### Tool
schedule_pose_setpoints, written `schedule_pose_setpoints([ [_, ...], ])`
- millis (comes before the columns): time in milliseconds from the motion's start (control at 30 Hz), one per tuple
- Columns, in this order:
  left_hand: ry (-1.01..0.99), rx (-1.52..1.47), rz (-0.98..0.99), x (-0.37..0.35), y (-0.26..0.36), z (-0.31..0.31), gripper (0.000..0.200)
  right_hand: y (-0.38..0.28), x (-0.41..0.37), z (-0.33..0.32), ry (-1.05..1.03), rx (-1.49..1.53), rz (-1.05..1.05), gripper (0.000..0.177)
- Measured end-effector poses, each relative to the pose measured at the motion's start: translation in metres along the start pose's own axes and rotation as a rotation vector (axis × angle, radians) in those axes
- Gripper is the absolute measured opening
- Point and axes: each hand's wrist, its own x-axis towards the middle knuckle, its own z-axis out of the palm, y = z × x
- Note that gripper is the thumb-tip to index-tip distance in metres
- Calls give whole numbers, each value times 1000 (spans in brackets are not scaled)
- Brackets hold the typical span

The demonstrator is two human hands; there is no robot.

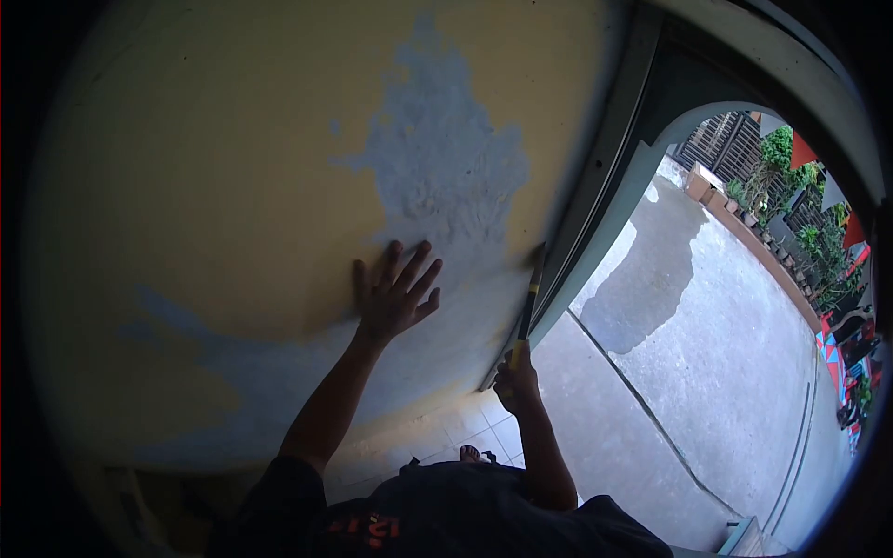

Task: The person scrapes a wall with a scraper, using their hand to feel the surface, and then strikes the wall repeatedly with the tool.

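Observation:
My left hand (pixel 393 302) lies against the yellow wall (pixel 233 167), fingers spread, just below a large bare grey patch (pixel 446 149) where the paint is gone. In my right hand (pixel 517 379) is a long-handled scraper (pixel 526 314) with a black and yellow handle, held upright. Its dark tip overlaps the wall's right edge, right beside the door frame (pixel 600 186). My fingers wrap round the lower part of the handle.
Another bare patch (pixel 270 372) spreads along the lower wall. White floor tiles (pixel 479 432) show near my foot (pixel 471 453). Beyond the doorway lies a concrete yard (pixel 735 316) with a damp area (pixel 651 270), potted plants (pixel 777 246) and red bunting (pixel 802 149).

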Motion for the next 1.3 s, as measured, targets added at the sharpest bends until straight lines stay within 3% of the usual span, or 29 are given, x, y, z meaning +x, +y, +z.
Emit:
schedule_pose_setpoints([
  [133, 32, 36, 4, 6, -5, 4, 55, 6, -11, 12, -170, 40, 115, 44],
  [267, -8, 18, -4, 2, -1, -2, 54, -8, -3, 5, -22, -20, 4, 45],
  [333, 14, 31, 7, 5, -2, 0, 53, -6, -12, 6, -135, -1, 63, 45],
  [433, 21, 42, 3, 6, -5, 3, 53, -1, -18, 8, -129, -5, 120, 44],
  [467, 19, 33, 4, 6, -5, 3, 53, 0, -13, 9, -45, -129, -54, 45],
  [567, -7, 13, 0, 0, -1, -2, 53, -13, 2, 0, -87, 28, 14, 45],
  [700, 39, 37, 11, 3, -3, 4, 55, 15, -19, 12, -133, 60, 179, 47],
  [867, 3, 24, 7, -1, -1, -1, 55, 4, -2, 2, 16, 0, 50, 49],
  [1000, 31, 43, 19, 3, -3, 3, 55, 19, -24, 12, -199, 48, 188, 49],
  [1133, 4, 24, 10, 0, -3, 1, 54, 6, -5, 5, -34, -25, 42, 48],
  [1267, 27, 37, 17, 4, -2, 1, 53, 19, -23, 17, -74, 40, 146, 48],
  [1300, 19, 38, 9, 4, -3, 2, 53, 25, -22, 6, -259, 128, 219, 45],
])
